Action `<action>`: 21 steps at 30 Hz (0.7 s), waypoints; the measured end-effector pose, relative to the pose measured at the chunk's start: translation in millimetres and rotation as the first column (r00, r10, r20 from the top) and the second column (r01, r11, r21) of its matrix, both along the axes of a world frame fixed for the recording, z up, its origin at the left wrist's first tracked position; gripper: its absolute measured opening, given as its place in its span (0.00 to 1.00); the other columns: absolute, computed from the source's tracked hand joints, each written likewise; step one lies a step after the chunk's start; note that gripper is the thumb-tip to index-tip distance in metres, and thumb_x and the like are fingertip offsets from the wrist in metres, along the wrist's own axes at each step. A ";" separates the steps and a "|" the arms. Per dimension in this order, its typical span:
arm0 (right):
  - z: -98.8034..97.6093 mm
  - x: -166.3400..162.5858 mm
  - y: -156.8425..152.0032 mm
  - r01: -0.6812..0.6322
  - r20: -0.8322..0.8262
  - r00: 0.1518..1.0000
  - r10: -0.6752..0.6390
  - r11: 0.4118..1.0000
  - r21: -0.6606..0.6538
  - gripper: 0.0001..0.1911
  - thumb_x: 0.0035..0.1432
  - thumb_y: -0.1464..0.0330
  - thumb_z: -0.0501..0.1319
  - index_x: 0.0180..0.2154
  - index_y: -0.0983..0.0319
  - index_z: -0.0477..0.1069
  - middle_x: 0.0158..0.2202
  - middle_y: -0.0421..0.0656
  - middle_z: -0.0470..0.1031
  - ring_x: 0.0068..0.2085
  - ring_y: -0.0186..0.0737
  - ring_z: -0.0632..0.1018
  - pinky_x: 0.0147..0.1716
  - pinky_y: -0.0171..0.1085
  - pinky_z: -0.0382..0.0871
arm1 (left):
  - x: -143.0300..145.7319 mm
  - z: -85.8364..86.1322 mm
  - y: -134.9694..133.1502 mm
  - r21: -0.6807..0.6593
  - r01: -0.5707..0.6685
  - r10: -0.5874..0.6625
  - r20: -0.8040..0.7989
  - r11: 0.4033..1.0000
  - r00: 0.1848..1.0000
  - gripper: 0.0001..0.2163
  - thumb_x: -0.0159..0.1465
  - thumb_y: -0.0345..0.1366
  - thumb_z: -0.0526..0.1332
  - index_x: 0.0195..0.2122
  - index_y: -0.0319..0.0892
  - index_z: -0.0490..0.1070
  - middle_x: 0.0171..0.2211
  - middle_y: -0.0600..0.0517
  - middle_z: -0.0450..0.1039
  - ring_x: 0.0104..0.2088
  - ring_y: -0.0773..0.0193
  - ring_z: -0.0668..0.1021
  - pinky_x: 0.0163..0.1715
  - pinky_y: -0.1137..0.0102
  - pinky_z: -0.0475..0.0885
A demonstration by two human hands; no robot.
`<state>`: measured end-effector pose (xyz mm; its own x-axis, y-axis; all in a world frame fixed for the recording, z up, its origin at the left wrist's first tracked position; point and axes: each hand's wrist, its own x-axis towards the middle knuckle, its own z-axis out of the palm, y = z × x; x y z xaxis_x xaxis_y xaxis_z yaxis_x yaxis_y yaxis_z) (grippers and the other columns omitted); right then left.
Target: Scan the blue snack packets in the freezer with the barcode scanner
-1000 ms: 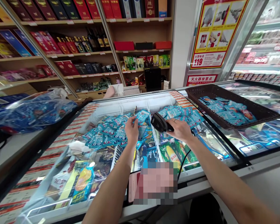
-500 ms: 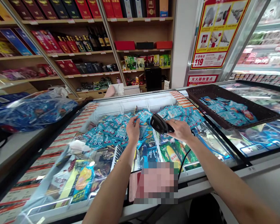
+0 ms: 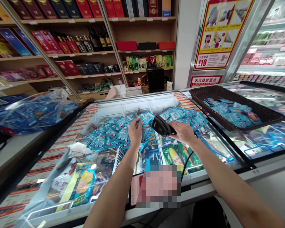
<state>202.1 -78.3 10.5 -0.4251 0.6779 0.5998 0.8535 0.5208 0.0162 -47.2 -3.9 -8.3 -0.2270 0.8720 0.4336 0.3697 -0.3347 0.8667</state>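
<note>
My left hand (image 3: 135, 132) pinches a small blue packet (image 3: 146, 118) and holds it up over a pile of like blue packets (image 3: 109, 136) lying on the glass lid of a chest freezer (image 3: 142, 104). My right hand (image 3: 184, 132) grips a black barcode scanner (image 3: 161, 126), its head pointing left at the held packet, a few centimetres away. The scanner's black cable (image 3: 188, 158) runs down toward me. A second heap of blue packets (image 3: 182, 114) lies just right of the scanner.
A dark woven tray (image 3: 270, 115) with more blue packets sits on the freezer lid at right. A clear bag of blue packets (image 3: 33, 112) rests at left. Wooden shelves (image 3: 85, 53) of boxed goods stand behind. Frozen goods show under the glass.
My left hand and its packet have dropped slightly and drawn nearer the scanner head. My right hand with the scanner has shifted a little upward and left.
</note>
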 end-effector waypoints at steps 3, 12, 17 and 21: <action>0.4 1.1 0.3 0.002 -0.006 1.000 -0.002 1.000 0.018 0.18 0.59 0.60 0.59 0.49 0.61 0.68 0.42 0.44 0.77 0.40 0.40 0.77 0.35 0.35 0.64 | 0.2 0.0 0.0 0.004 -0.003 0.003 0.009 1.000 1.000 0.15 0.61 0.46 0.57 0.44 0.44 0.72 0.32 0.52 0.75 0.24 0.67 0.77 0.28 0.71 0.71; 12.4 21.3 1.2 0.356 -0.184 0.921 -0.343 0.933 0.043 0.21 0.60 0.55 0.56 0.48 0.62 0.70 0.40 0.47 0.77 0.38 0.45 0.76 0.31 0.37 0.61 | -17.8 12.5 -1.8 0.087 -0.164 0.180 -0.216 0.983 0.960 0.14 0.63 0.42 0.54 0.47 0.45 0.69 0.37 0.49 0.75 0.30 0.63 0.76 0.35 0.66 0.72; 13.4 28.7 3.9 0.491 -0.260 0.842 -0.473 0.871 0.004 0.19 0.57 0.57 0.59 0.46 0.60 0.70 0.38 0.46 0.77 0.37 0.47 0.76 0.29 0.37 0.60 | -23.6 25.1 -13.7 0.212 -0.234 0.316 -0.617 0.949 0.721 0.19 0.64 0.41 0.52 0.54 0.42 0.67 0.50 0.40 0.71 0.51 0.47 0.71 0.50 0.54 0.65; 11.6 31.0 6.1 0.516 -0.251 0.824 -0.508 0.856 -0.040 0.18 0.56 0.57 0.60 0.45 0.60 0.71 0.38 0.47 0.77 0.36 0.47 0.76 0.28 0.37 0.59 | -9.9 21.7 -21.8 0.196 0.012 0.151 -0.791 0.981 0.593 0.22 0.64 0.47 0.53 0.57 0.47 0.65 0.59 0.43 0.64 0.58 0.45 0.66 0.55 0.51 0.60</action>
<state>233.1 -72.2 22.0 0.1405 0.7380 0.6600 0.9756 0.0105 -0.2194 -57.1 -25.7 13.5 0.2250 0.7665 0.6015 0.9133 -0.3811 0.1440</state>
